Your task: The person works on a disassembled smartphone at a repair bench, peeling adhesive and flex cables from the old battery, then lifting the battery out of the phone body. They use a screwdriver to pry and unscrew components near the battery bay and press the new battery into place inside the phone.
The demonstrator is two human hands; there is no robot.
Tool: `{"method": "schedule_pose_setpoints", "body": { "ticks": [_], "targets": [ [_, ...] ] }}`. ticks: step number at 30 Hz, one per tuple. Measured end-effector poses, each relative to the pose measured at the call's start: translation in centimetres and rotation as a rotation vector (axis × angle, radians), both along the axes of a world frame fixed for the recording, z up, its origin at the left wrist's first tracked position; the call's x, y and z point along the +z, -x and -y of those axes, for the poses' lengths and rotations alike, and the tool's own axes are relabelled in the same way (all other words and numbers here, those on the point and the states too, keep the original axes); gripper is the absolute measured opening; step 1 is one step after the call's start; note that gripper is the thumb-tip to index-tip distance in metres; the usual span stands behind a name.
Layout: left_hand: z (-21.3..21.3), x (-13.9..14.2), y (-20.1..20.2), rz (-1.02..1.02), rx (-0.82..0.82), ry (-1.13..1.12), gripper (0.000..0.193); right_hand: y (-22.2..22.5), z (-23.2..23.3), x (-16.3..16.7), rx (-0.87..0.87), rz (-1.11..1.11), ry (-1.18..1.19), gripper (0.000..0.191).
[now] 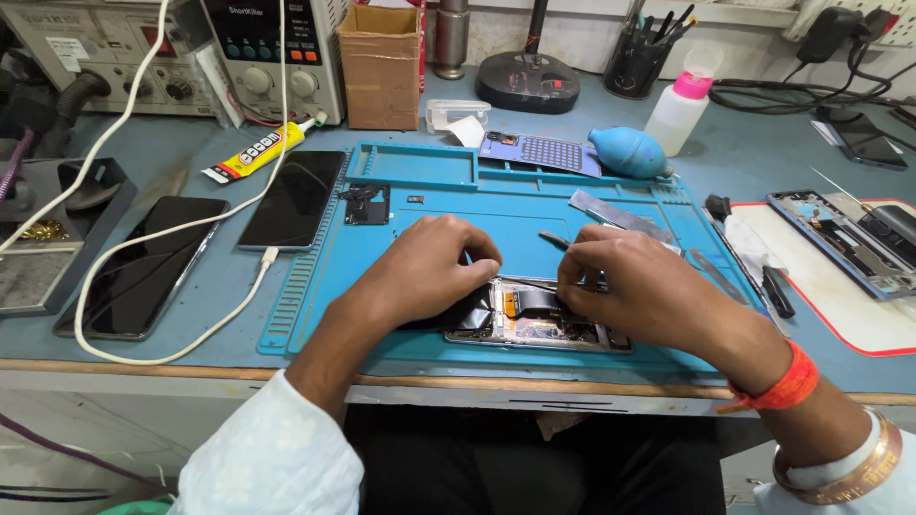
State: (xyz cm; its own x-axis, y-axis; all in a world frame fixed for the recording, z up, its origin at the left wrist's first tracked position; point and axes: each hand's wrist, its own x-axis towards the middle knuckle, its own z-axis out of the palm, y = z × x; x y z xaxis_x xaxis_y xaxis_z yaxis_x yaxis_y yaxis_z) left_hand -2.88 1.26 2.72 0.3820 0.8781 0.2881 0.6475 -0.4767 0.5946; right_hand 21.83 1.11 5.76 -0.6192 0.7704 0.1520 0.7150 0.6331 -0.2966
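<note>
- The tabletop (763, 143) carries a teal work mat (429, 205) under both my hands.
- 2 dark phones (143, 267) lie face up at 9 o'clock of the mat, well apart from my hands.
- The opened phone (534, 324) lies at the mat's 6 o'clock edge.
- My left hand (429, 267) has its grip pressed onto the phone's dark left end.
- My right hand (639, 286) pinches at its orange flex strip (530, 301); I cannot tell if the fingertips meet.
</note>
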Motion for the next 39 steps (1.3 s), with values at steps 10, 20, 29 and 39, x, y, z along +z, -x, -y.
{"method": "schedule_pose_setpoints", "body": {
  "ticks": [10, 20, 29, 39],
  "targets": [
    [-1.1, 0.4, -0.7, -0.077, 0.027, 0.130, 0.028, 0.2, -0.3, 0.0, -0.069, 0.025, 0.060, 0.016],
    [-0.9, 0.4, -1.1, -0.106, 0.039, 0.117, 0.027, 0.0, -0.4, -0.6, -0.045, -0.028, 0.021, 0.015],
    [-0.7, 0.2, -1.7, -0.104, 0.036, 0.068, 0.025, -0.1, -0.6, -0.9, -0.066, -0.025, 0.012, 0.016],
    [-0.2, 0.2, -2.0, -0.117, 0.047, -0.017, 0.019, 0.2, -0.4, -0.9, -0.146, -0.016, -0.010, 0.019]
  ]
}}
